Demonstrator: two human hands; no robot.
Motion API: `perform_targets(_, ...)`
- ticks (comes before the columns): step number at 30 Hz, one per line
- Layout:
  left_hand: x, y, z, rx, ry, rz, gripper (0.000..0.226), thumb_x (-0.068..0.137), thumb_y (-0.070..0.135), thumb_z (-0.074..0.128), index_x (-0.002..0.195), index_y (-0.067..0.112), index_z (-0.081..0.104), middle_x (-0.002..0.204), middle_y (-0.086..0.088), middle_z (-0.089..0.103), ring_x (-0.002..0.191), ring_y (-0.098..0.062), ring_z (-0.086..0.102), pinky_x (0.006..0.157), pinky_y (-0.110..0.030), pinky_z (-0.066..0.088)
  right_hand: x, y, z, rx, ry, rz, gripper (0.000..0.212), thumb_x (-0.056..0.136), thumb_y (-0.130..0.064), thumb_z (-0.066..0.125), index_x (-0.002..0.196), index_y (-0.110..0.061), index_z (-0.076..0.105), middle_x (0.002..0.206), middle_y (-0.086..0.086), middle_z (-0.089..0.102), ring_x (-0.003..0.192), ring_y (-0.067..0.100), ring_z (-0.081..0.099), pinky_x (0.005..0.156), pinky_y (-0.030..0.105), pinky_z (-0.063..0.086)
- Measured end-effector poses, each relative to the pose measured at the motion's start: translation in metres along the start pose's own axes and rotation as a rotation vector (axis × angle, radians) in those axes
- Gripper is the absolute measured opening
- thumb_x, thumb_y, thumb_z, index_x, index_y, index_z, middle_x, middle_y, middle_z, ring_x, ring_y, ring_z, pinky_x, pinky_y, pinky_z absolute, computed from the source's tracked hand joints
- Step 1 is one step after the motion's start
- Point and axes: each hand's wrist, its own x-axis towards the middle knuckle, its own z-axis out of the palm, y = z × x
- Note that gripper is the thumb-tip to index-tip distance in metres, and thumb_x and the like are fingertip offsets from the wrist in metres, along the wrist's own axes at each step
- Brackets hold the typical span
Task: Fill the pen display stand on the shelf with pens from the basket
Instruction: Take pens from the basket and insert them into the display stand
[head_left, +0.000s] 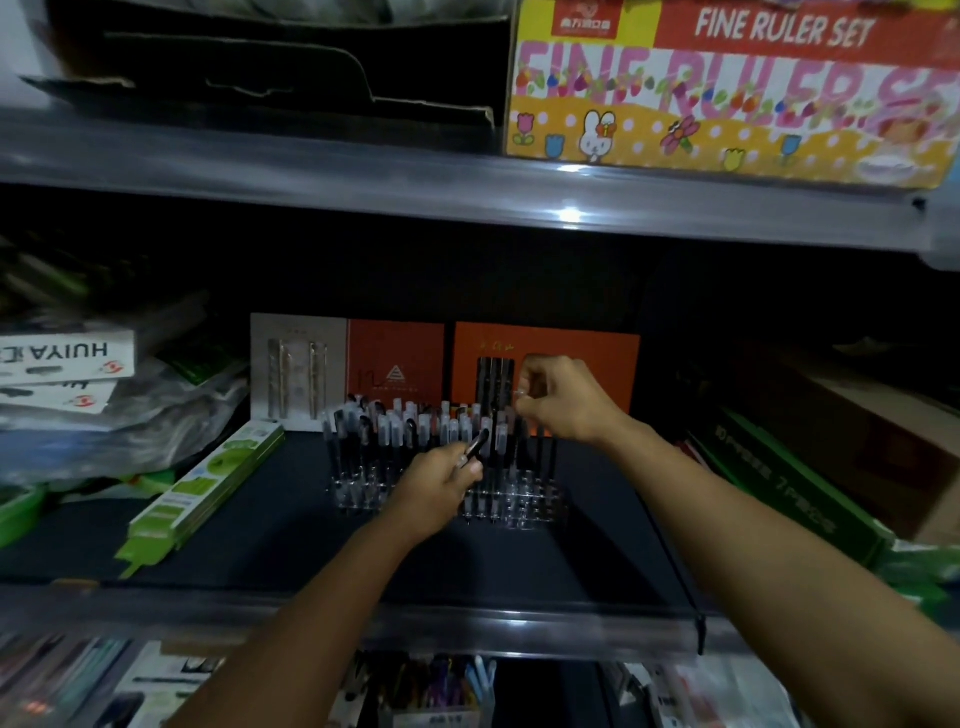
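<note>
Left hand (441, 480) grips pen (475, 447) — display stand (519, 501) behind, boxes (545, 364) beyond.

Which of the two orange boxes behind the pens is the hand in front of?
The brighter orange box on the right: the right hand is raised in front of it. The darker orange box to its left stands uncovered.

Stationery stock crowding the dim shelves

A bright yellow and red cardboard box printed "FINE RULER SET" (727, 88) sits on the upper shelf, beside a torn dark cardboard carton (270, 62). Against the back wall stand an orange display card (576, 358) and a grey and red display card (348, 364). A long green and white flat pack (202, 493) lies at the left, below white boxes marked "HUIYA" (62, 358). A dark green box (784, 483) lies at the right.
</note>
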Motion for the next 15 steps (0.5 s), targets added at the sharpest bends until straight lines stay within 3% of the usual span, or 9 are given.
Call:
perform_targets(3,0.001,-0.003,0.001,-0.008,0.001,-0.006,0.023,0.096,0.021,0.047,0.086,0.002,0.056,0.063,0.001,0.049,0.061,-0.018,0.05,0.065,-0.038,0.044,0.002,0.004,0.0,-0.038,-0.009,0.013,0.007,0.086,-0.005,0.064,0.082,-0.006,0.058,0.068,0.003,0.064,0.048,0.002,0.057,0.044,0.013,0.04)
perform_targets(9,-0.001,-0.002,0.001,-0.011,-0.008,-0.012,0.026,0.097,0.02,0.047,0.091,-0.003,0.056,0.064,0.0,0.049,0.062,-0.019,0.049,0.065,-0.035,0.042,0.004,0.015,0.016,-0.132,-0.066,0.024,0.004,0.089,-0.009,0.063,0.085,-0.008,0.062,0.081,0.008,0.068,0.077,0.021,0.066,0.061,0.025,0.049)
perform_targets(12,-0.002,0.0,-0.001,-0.027,-0.005,-0.023,0.027,0.097,0.02,0.047,0.093,-0.005,0.057,0.064,-0.001,0.05,0.06,-0.017,0.049,0.065,-0.037,0.043,0.006,0.016,0.019,-0.14,-0.072,0.036,0.006,0.089,-0.01,0.063,0.084,-0.012,0.061,0.083,0.006,0.066,0.078,0.019,0.064,0.061,0.021,0.045)
perform_targets(15,-0.004,0.001,-0.002,-0.054,-0.014,-0.035,0.026,0.097,0.019,0.046,0.097,-0.006,0.056,0.077,-0.02,0.061,0.061,-0.018,0.05,0.062,-0.034,0.045,0.008,0.014,0.016,-0.169,-0.08,0.043,0.007,0.09,-0.01,0.062,0.083,-0.011,0.062,0.082,0.006,0.067,0.074,0.015,0.062,0.058,0.017,0.042)
